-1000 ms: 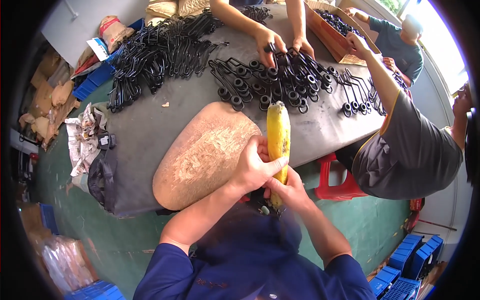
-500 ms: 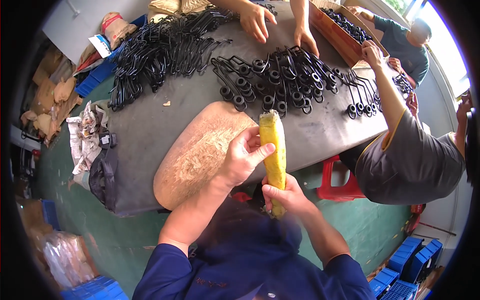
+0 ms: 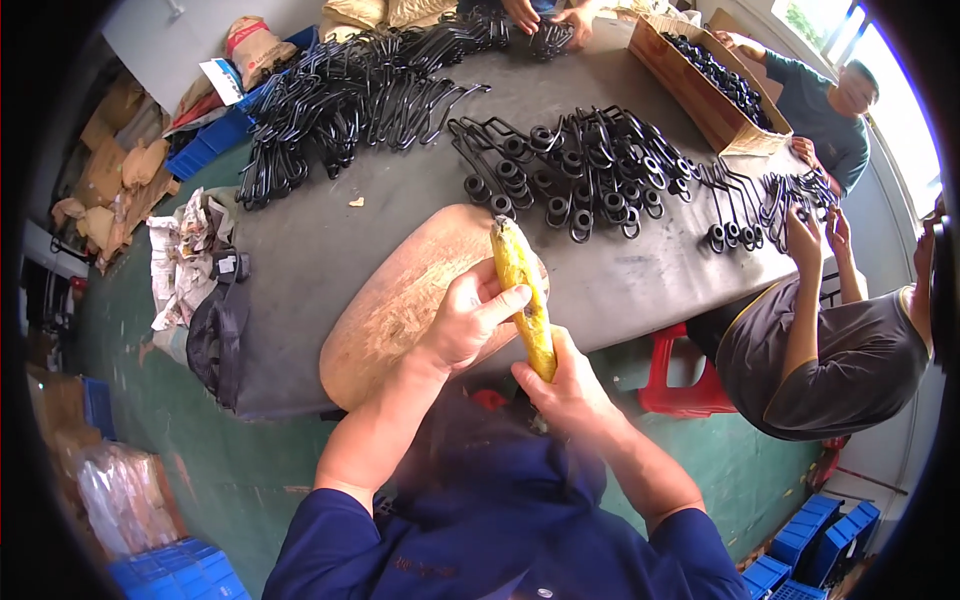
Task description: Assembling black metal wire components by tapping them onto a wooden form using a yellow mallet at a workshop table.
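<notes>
In front of my chest I hold a long, slim yellow bar (image 3: pixel 527 305) with a crinkled, wrapped-looking surface and a greyish far end. My left hand (image 3: pixel 472 315) grips its middle, thumb on top and fingers curled behind. Lower down, my right hand (image 3: pixel 572 388) closes round the near end. The bar tilts, its far end leaning slightly left. Beneath it and to the left lies a rounded tan board (image 3: pixel 375 320) with a scuffed, worn surface, reaching over the table's near edge. What the bar is made of I cannot make out.
Bent black rods with ringed ends (image 3: pixel 590 170) lie on the grey table (image 3: pixel 290 310), beside a heap of black hooks (image 3: pixel 330 110). A cardboard box (image 3: pixel 700 85) holds small black parts. Co-workers sit at the right and far sides. A red stool (image 3: pixel 680 375) stands near right.
The yellow bar has turned in my hands and leans more to the left. A far co-worker's hands have drawn back from the ringed rods; the right co-worker's hand has left the box.
</notes>
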